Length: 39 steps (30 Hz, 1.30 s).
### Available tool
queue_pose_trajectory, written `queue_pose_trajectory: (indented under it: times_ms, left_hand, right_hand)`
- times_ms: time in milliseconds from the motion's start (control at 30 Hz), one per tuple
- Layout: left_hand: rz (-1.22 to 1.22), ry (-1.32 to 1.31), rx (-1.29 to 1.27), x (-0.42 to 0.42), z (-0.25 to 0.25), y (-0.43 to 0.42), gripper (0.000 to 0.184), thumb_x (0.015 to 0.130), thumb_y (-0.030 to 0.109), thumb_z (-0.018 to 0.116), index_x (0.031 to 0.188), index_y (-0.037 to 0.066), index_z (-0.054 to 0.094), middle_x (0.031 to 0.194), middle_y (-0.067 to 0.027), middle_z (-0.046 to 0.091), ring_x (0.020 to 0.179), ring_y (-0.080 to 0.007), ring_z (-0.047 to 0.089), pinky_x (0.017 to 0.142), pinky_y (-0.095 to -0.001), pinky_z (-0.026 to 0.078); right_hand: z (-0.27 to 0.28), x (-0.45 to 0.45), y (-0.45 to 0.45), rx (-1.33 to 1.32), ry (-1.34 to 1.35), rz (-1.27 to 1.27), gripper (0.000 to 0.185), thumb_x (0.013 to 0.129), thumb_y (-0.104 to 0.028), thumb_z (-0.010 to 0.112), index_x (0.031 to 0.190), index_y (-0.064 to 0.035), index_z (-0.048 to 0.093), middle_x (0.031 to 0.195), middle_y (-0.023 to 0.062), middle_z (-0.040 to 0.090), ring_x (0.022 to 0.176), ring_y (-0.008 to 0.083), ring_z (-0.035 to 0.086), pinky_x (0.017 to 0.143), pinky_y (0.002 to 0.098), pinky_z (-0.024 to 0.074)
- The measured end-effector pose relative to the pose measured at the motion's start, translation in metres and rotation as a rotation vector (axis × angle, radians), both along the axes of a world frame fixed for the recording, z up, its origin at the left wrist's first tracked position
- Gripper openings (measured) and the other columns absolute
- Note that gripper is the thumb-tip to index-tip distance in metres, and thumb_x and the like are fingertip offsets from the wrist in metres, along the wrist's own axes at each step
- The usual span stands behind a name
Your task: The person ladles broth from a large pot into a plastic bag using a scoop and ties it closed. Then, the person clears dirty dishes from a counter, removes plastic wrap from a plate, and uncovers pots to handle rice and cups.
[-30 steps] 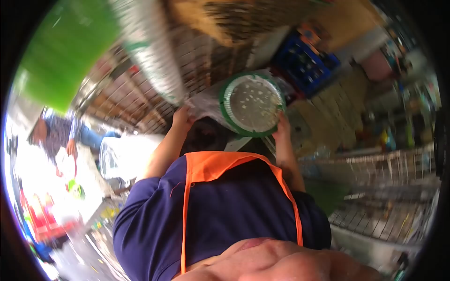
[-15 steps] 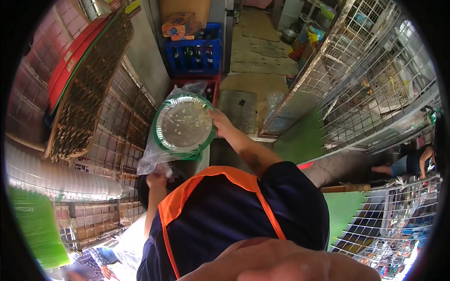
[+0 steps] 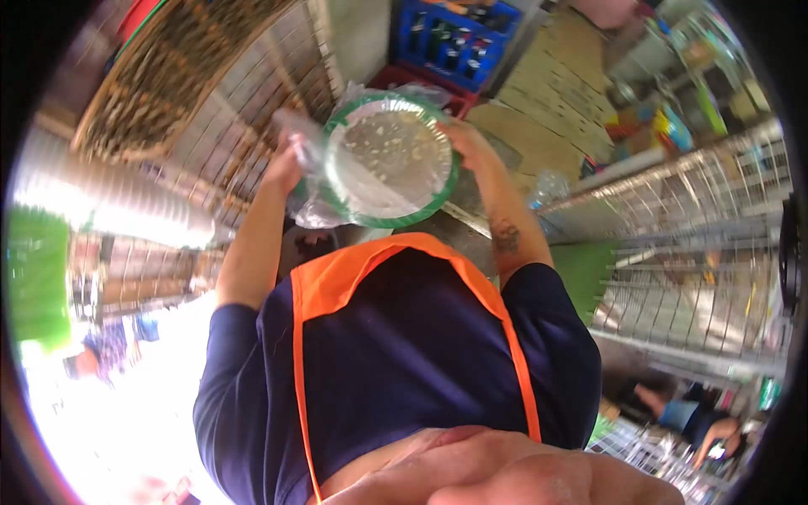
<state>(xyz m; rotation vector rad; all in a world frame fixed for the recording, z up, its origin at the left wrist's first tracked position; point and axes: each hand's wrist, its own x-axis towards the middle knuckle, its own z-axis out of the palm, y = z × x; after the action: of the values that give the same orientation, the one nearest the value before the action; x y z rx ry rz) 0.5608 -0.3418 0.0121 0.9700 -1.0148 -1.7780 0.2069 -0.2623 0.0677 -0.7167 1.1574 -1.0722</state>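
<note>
A round green-rimmed basin (image 3: 429,206) with a silvery inside is in front of my chest, small pale bits scattered over its bottom. My right hand (image 3: 463,140) is closed on its right rim. At the left side my left hand (image 3: 287,167) is raised, its fingers closed on a clear plastic bag (image 3: 317,210). Part of the bag lies against the left edge of the basin, and more clear plastic shows behind the far rim. What supports the basin underneath is hidden.
A blue crate (image 3: 459,42) of bottles stands on a red crate (image 3: 412,78) beyond the basin. Wire mesh (image 3: 699,278) runs along the right, and stacked clear cups (image 3: 118,198) hang at the left. Another person (image 3: 703,425) is at the lower right.
My left hand has risen from low beside the basin to its upper left, lifting the bag. My right hand stays on the rim. The whole view has turned, shifting the crates rightward.
</note>
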Motion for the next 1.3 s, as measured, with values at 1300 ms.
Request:
queue_pose_trajectory:
  times_ms: [1300]
  left_hand:
    - [0.261, -0.604, -0.168, 0.042, 0.063, 0.1, 0.075, 0.073, 0.019, 0.063, 0.135, 0.019, 0.02, 0.129, -0.0133, 0.038, 0.115, -0.0267, 0.041, 0.09, -0.0354, 0.036]
  right_hand:
    - [-0.015, 0.068, -0.133, -0.906, 0.915, 0.372, 0.006, 0.074, 0.003, 0.053, 0.073, -0.0017, 0.051, 0.058, 0.0046, 0.052, 0.052, 0.0114, 0.052, 0.049, 0.0247, 0.0421]
